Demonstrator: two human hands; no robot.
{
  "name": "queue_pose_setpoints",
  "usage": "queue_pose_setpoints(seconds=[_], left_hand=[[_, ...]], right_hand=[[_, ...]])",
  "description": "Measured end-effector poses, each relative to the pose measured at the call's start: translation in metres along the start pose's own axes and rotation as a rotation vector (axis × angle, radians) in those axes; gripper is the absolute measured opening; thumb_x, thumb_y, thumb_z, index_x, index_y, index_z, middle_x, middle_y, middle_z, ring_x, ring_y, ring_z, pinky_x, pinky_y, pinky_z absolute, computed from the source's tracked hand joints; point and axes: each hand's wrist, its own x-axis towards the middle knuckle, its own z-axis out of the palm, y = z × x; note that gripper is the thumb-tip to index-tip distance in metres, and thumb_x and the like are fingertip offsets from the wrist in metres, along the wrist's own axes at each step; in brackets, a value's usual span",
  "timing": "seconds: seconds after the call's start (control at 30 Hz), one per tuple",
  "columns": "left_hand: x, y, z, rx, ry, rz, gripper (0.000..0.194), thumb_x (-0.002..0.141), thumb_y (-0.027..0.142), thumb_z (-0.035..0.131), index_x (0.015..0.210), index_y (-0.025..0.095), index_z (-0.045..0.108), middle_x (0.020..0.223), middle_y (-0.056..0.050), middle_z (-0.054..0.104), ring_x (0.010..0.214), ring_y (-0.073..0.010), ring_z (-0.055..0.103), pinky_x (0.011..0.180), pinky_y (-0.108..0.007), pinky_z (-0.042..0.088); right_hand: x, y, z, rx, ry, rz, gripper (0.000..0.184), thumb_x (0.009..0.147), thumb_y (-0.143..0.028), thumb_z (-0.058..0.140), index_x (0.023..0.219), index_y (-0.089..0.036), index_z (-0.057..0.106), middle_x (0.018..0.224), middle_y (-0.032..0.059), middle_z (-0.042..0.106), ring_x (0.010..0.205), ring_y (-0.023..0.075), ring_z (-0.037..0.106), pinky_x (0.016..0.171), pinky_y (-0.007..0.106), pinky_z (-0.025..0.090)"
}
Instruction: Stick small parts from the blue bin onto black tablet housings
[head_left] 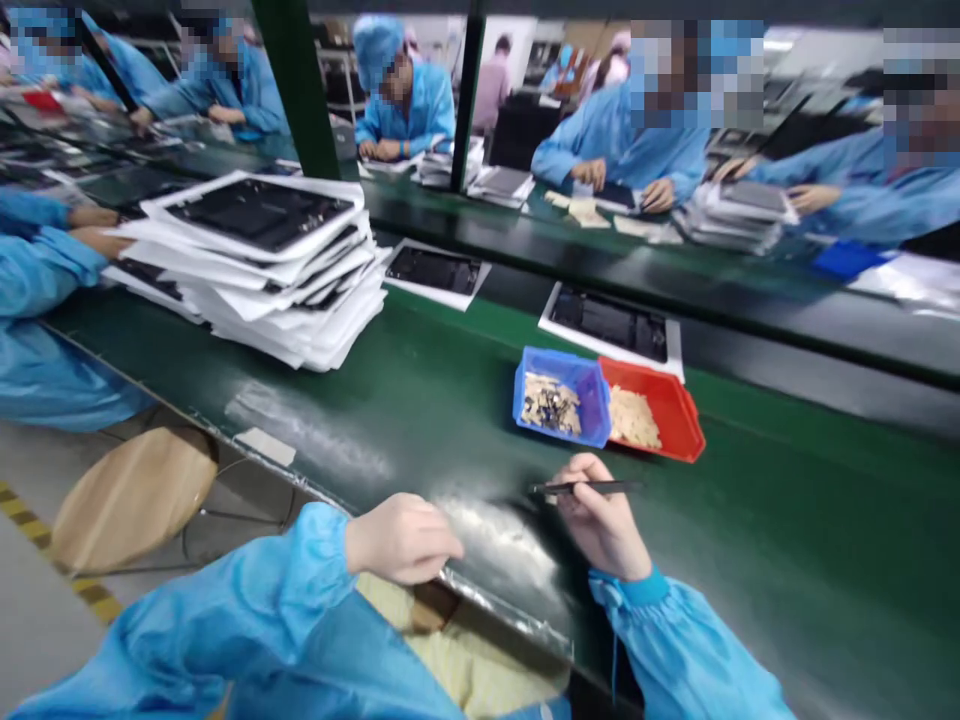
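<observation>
My right hand (604, 520) is closed around slim black tweezers (611, 487), held level above the green bench, just in front of two small bins. The blue bin (525, 425) contains small tan and black pieces. Beside and touching it, the red bin (679, 415) has a heap of tan pieces. My left hand (405, 538) is curled shut at the bench's front edge, its back turned up. Its fingertips and whatever they may hold are hidden. Between my hands is a stretch of shiny bench top (502, 535).
A tall, uneven stack of dark panels with white sheets (300, 290) stands at left, near a co-worker's sleeve (45, 270). Two more panels (615, 325) (435, 270) lie farther back. A green post (296, 90) rises behind the stack. A wooden stool (135, 495) stands left.
</observation>
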Motion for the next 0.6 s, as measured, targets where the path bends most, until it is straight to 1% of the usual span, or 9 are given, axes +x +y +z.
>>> queue_pose_setpoints(seconds=[0.07,0.13,0.2,0.3,0.37,0.43,0.5,0.6], left_hand=[[0.041,-0.002,-0.013,-0.010,0.122,0.006,0.031,0.086,0.025,0.036,0.097,0.019,0.064,0.093,-0.008,0.066,0.089,-0.0194,0.059,0.087,-0.033,0.042],[0.078,-0.004,-0.018,-0.045,0.235,-0.012,0.029,0.086,0.023,0.035,0.096,0.016,0.061,0.088,-0.007,0.066,0.084,-0.0177,0.059,0.084,-0.031,0.042],[0.109,-0.005,-0.013,-0.106,0.313,-0.040,0.026,0.087,0.021,0.032,0.097,0.014,0.056,0.078,-0.005,0.064,0.072,-0.0141,0.058,0.074,-0.026,0.044],[0.142,-0.003,0.005,-0.212,0.342,-0.065,0.022,0.088,0.017,0.029,0.100,0.014,0.047,0.064,0.001,0.058,0.055,-0.0092,0.052,0.058,-0.020,0.042],[0.157,-0.001,0.015,-0.261,0.329,-0.070,0.018,0.087,0.016,0.032,0.097,0.015,0.046,0.062,0.003,0.056,0.053,-0.0079,0.049,0.054,-0.017,0.038],[0.166,0.001,0.019,-0.287,0.308,-0.080,0.015,0.087,0.016,0.034,0.093,0.016,0.048,0.063,0.003,0.054,0.053,-0.0075,0.047,0.051,-0.016,0.036],[0.169,0.001,0.019,-0.302,0.272,-0.083,0.015,0.087,0.017,0.035,0.090,0.017,0.049,0.064,0.003,0.054,0.054,-0.0077,0.047,0.050,-0.016,0.034],[0.167,-0.001,0.015,-0.304,0.195,-0.056,0.016,0.085,0.014,0.037,0.089,0.018,0.052,0.066,0.003,0.057,0.058,-0.0087,0.052,0.054,-0.016,0.038]], right_hand=[[0.012,0.003,0.002,0.033,-0.033,0.018,0.027,0.064,-0.033,0.078,0.077,-0.019,0.060,0.059,-0.0039,0.050,0.053,0.0084,0.042,0.053,0.021,0.038],[0.018,0.005,0.002,0.070,-0.040,0.022,0.027,0.065,-0.037,0.077,0.077,-0.018,0.061,0.058,-0.0037,0.049,0.052,0.0086,0.040,0.054,0.023,0.038],[0.018,0.006,-0.001,0.114,-0.036,0.018,0.028,0.068,-0.044,0.073,0.077,-0.019,0.061,0.055,-0.0042,0.045,0.053,0.0095,0.039,0.058,0.026,0.040],[0.014,0.007,-0.009,0.262,-0.039,0.052,0.027,0.072,-0.046,0.069,0.071,-0.021,0.060,0.055,-0.0041,0.040,0.058,0.0113,0.039,0.068,0.030,0.042],[0.013,0.008,-0.016,0.359,-0.032,0.087,0.025,0.072,-0.043,0.069,0.070,-0.021,0.059,0.057,-0.0031,0.040,0.064,0.0130,0.041,0.073,0.031,0.041],[0.012,0.009,-0.022,0.389,-0.007,0.103,0.023,0.072,-0.042,0.070,0.071,-0.021,0.059,0.060,-0.0018,0.042,0.069,0.0149,0.042,0.074,0.031,0.040],[0.012,0.011,-0.025,0.395,0.033,0.107,0.023,0.072,-0.042,0.069,0.072,-0.021,0.059,0.062,-0.0010,0.043,0.071,0.0159,0.042,0.073,0.031,0.039],[0.008,0.015,-0.024,0.399,0.067,0.101,0.024,0.074,-0.044,0.066,0.072,-0.021,0.059,0.061,-0.0012,0.040,0.067,0.0155,0.040,0.070,0.031,0.038]])
